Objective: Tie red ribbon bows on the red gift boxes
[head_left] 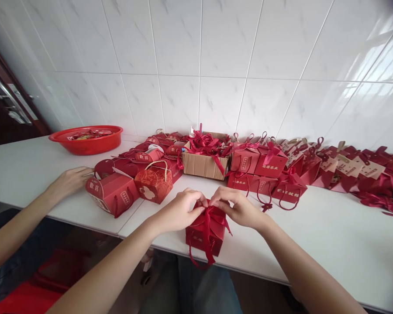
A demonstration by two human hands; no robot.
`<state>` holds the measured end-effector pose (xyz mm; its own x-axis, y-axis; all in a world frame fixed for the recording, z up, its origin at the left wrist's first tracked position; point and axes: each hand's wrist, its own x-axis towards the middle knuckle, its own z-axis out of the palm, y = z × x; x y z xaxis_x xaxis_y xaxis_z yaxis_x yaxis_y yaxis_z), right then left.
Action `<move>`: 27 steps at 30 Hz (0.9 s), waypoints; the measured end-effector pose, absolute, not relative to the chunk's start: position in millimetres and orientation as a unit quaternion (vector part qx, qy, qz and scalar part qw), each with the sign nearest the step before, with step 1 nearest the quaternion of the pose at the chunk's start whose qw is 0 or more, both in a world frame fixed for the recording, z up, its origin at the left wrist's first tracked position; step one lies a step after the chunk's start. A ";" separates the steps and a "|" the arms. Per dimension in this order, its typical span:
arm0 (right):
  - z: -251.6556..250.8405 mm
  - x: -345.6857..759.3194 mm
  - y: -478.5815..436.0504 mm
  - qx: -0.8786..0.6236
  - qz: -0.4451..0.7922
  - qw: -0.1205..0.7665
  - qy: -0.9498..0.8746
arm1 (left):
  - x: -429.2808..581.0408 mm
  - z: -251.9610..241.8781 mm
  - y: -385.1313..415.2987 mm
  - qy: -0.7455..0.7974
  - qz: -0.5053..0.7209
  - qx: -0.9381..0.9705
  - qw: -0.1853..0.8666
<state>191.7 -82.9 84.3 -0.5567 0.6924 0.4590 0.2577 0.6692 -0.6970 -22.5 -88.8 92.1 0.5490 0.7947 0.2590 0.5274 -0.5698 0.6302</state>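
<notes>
In front of me a small red gift box [199, 237] with a cord handle stands near the table's front edge. A red satin ribbon [208, 226] is gathered at its top, and its tails hang down over the front. My left hand [183, 209] pinches the ribbon from the left with thumb and fingertips. From the right, my right hand [237, 206] pinches the same ribbon close to the knot. The fingertips of both hands nearly meet above the box lid.
A cardboard box [205, 165] of red ribbons stands behind. Red gift boxes [262, 163] are stacked to its right, with more along the wall. At left are more boxes [114, 192], a red basin [91, 141] and another person's hand [70, 179].
</notes>
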 end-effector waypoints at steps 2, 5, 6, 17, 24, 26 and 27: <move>80.3 195.3 -85.1 -0.248 0.222 0.360 -0.872 | -23.0 96.2 -86.8 0.389 0.246 0.856 0.234; 71.4 198.7 -86.8 -0.222 0.168 0.330 -0.902 | -21.6 104.7 -84.2 0.388 0.204 0.873 0.212; 68.5 199.1 -87.0 -0.221 0.162 0.326 -0.905 | -21.1 107.5 -83.2 0.390 0.190 0.877 0.206; 56.5 195.1 -87.2 -0.205 0.182 0.364 -0.890 | -24.0 114.0 -76.3 0.377 0.116 0.875 0.279; 50.8 194.2 -87.3 -0.202 0.184 0.394 -0.878 | -24.7 100.7 -73.0 0.364 0.138 0.831 0.397; 48.9 193.8 -86.6 -0.194 0.183 0.409 -0.872 | -23.5 99.9 -73.0 0.343 0.149 0.815 0.442; 48.1 193.6 -86.1 -0.188 0.182 0.417 -0.870 | -23.0 99.6 -73.0 0.334 0.155 0.805 0.465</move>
<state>193.6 -86.1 48.1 -0.5808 0.4799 0.6575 0.1758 0.8626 -0.4743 -23.0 -73.0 99.6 0.7285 0.6823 -0.0612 0.3935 -0.3437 0.8526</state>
